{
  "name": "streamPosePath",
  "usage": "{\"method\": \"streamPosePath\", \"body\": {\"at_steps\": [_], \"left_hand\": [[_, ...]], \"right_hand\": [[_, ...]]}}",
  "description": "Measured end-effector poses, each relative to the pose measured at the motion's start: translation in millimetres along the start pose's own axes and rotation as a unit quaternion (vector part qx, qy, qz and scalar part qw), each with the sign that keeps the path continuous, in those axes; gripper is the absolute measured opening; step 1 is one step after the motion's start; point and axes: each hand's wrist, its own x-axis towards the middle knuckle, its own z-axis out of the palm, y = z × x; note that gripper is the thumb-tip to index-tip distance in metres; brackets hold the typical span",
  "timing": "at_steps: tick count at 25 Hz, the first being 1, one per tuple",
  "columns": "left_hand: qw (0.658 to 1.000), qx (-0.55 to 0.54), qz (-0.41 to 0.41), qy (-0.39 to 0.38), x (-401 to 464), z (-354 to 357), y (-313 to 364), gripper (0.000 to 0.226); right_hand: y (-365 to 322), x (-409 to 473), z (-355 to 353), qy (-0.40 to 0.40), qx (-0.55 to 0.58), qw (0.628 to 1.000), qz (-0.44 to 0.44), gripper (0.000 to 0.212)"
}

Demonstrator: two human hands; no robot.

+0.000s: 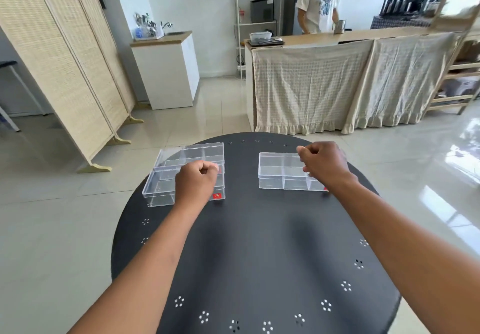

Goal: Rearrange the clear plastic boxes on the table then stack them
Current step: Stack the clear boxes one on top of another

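Three clear plastic compartment boxes lie on a round black table (pixel 259 242). At the left, the near box (pixel 159 189) has a red sticker at its front right corner. A second box (pixel 201 151) lies just behind it, and their edges overlap. The third box (pixel 280 171) sits alone at the right. My left hand (pixel 196 181) is a closed fist over the right part of the near left box. My right hand (pixel 323 164) is curled shut over the right end of the right box and hides that end. Neither hand shows a grip on a box.
The table's perforated rim runs along the near and side edges, with tiled floor all round. A folding wicker screen (pixel 65 60) stands at the left. A curtained counter (pixel 337 79) stands behind, with a person (pixel 318 3) at it. Wooden shelves (pixel 457 73) are at the far right.
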Motion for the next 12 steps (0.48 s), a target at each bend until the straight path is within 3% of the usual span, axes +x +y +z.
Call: {"method": "streamPosePath", "body": {"at_steps": [6, 12], "left_hand": [[0.991, -0.081, -0.066, -0.082, 4, 81, 23, 0.029], [0.981, -0.076, -0.126, -0.126, 14, 142, 13, 0.027]], "right_hand": [[54, 21, -48, 0.064, -0.004, 0.997, 0.049, 0.028], [99, 38, -39, 0.001, -0.005, 0.989, 0.148, 0.048]]}}
